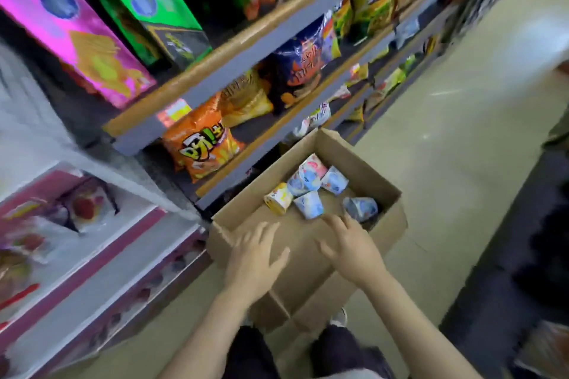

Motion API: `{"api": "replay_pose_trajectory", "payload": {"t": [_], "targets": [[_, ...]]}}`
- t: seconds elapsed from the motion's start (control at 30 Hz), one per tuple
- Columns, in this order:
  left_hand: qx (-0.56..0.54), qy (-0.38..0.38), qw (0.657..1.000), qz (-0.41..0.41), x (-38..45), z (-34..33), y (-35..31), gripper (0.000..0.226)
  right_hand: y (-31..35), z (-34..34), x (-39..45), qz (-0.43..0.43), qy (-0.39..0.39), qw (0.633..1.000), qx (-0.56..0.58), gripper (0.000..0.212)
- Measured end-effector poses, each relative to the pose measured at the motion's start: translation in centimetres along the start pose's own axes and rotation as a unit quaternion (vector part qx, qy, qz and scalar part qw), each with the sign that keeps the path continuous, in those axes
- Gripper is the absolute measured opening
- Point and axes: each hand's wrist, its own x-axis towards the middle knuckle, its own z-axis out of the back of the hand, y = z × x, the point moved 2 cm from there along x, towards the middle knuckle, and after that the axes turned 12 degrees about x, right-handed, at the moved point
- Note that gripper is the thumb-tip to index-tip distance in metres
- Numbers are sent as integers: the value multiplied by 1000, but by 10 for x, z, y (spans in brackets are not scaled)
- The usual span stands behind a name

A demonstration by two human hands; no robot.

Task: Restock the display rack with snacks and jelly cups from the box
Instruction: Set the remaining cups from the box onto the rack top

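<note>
An open cardboard box (391, 221) stands on the floor in front of the display rack (221, 71). Several jelly cups lie in its far half: blue-and-white ones (309, 204) and a yellow one (278, 197), plus one apart at the right (361, 208). My left hand (255, 258) hovers over the box's near part with fingers spread, holding nothing. My right hand (351, 243) reaches in with straight fingers, its tips close to the right-hand jelly cup but apart from it.
The rack's shelves hold snack bags, among them an orange bag (201, 148) on a low shelf, and pink (77, 37) and green boxes above. A white and pink display unit (77, 240) stands to the left. The aisle floor (455, 148) runs along the right.
</note>
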Motion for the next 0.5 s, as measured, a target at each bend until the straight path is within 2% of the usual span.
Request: {"api": "replay_pose_trajectory", "payload": {"t": [0.1,0.2,0.37,0.43,0.5], "targets": [[-29,18,999,32,52,-43,8,81,-36,-30,41,-49,32,997,50,51],[-78,42,993,73,113,-102,29,73,-83,-76,92,-122,47,983,127,56],[-121,23,988,94,206,-193,55,83,-147,-151,171,-226,7,952,204,72],[-120,6,988,92,230,-209,57,89,-157,-161,192,-251,-17,938,240,76],[-136,33,983,119,251,-231,63,94,-173,-175,211,-281,-24,917,283,76]]}}
